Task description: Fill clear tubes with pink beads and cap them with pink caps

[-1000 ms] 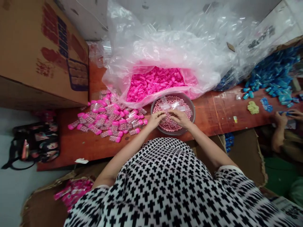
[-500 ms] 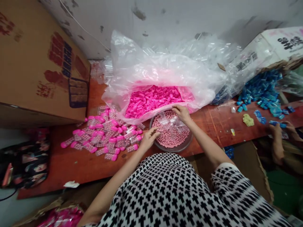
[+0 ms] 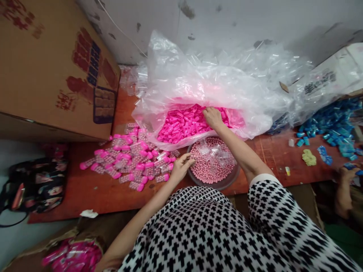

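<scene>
I count one left hand, one right hand, one basin, one open plastic bag, one floral bag, one yellow bundle, over twenty pink-capped tubes; beads and loose pink pieces are too many to number.

The right grip is among pink caps in a plastic bag; the left grip at a bead bowl.
</scene>
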Available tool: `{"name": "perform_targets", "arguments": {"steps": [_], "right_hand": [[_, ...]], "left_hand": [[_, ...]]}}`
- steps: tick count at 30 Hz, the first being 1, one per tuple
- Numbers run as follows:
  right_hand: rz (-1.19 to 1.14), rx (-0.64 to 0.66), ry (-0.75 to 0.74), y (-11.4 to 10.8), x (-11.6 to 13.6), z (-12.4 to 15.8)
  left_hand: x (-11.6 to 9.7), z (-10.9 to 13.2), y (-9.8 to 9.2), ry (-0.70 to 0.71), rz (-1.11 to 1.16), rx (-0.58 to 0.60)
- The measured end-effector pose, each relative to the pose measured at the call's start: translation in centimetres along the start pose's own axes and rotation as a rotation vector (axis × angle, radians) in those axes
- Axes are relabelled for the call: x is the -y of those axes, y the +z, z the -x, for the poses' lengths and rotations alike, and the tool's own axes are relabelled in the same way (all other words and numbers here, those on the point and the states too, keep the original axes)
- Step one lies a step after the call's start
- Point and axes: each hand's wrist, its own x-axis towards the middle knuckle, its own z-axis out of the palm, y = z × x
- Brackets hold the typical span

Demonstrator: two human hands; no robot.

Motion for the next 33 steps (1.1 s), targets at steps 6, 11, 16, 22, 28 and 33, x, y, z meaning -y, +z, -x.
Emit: {"name": "perform_targets", "arguments": {"steps": [6, 11, 16, 22, 28, 33], "right_hand": [[-0.388, -0.151, 0.062, -0.9, -1.6, 3.9], [-0.722, -0.167, -0.012, -2.5, -1.1, 9.7], [-1.264, -0.166, 0.003, -2.8, 1.4, 14.3], [-1.545, -0.183, 0.131, -1.1, 3.7, 17.2], [-1.053, -0.351, -0.092, -3.1, 4.0, 18.5], [-0.619, -0.274, -0.34, -3.6, 5.0, 18.6]], "left_hand": [[-2.1, -1.6, -0.2, 0.042, 0.11, -0.041], [-4.1, -3.2, 1.1, 0.208, 0.079, -0.068], [-4.4, -2.9, 3.1, 0.229, 0.083, 0.009], [-3.4, -0.5, 4.7, 0.165, 0.151, 0.061], [-2.3, 0.6, 3.3, 0.241, -0.122, 0.0], [-2.2, 1.2, 2.7, 0.412, -0.318, -0.019]]}}
